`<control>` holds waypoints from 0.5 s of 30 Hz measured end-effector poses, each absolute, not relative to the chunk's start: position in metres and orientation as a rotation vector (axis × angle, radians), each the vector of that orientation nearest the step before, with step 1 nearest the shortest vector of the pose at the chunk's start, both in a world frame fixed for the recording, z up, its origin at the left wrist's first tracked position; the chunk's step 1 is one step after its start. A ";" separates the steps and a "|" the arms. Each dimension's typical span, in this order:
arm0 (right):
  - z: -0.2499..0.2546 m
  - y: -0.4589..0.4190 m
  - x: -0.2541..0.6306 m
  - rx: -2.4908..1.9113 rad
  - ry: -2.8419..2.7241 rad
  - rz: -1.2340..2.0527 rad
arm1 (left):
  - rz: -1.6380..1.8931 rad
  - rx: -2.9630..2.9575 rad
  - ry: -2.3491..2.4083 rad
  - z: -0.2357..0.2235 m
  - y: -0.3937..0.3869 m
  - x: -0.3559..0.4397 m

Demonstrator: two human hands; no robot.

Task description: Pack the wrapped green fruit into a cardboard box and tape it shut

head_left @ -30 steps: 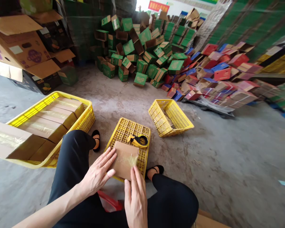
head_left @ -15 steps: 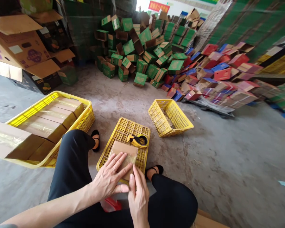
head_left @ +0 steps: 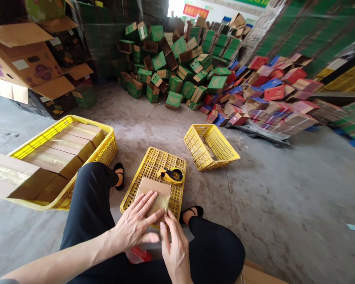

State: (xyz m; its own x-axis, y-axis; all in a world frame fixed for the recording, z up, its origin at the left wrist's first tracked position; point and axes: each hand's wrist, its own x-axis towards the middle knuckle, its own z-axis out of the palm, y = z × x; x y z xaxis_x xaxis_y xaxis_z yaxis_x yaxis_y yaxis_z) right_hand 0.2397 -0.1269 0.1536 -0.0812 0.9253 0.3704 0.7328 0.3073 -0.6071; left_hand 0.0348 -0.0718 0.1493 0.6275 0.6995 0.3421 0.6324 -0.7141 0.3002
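Observation:
A small brown cardboard box (head_left: 154, 184) with clear tape across its top lies on an upturned yellow plastic crate (head_left: 154, 159) between my knees. My left hand (head_left: 137, 221) rests flat on the box, fingers stretched out and thumb apart. At the box's near right corner, the fingertips of my right hand (head_left: 175, 242) touch the taped edge; its thumb stands a little off from the forefinger. Whether a bit of tape lies under those fingertips is hidden. Just beyond the box, a yellow tape dispenser (head_left: 172, 175) lies on the crate.
To the left stands a long yellow crate (head_left: 111, 138) holding several taped boxes (head_left: 51, 157). A smaller yellow basket (head_left: 208, 152) sits ahead right. Green cartons (head_left: 174, 98) and red and blue cartons (head_left: 273, 92) are heaped behind. Large open cartons (head_left: 23, 59) stand at the far left.
My right hand has shifted slightly down and right along the box's edge, its thumb and forefinger turning a little. The left hand stays pressed on the box.

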 end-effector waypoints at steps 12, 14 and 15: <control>0.147 -0.126 0.237 -1.500 -1.801 0.317 | 0.682 2.698 1.108 0.148 -0.068 0.032; 0.143 -0.127 0.237 -1.514 -1.791 0.317 | 0.697 2.698 1.110 0.146 -0.067 0.033; 0.141 -0.128 0.236 -1.523 -1.788 0.318 | 0.695 2.700 1.103 0.145 -0.067 0.032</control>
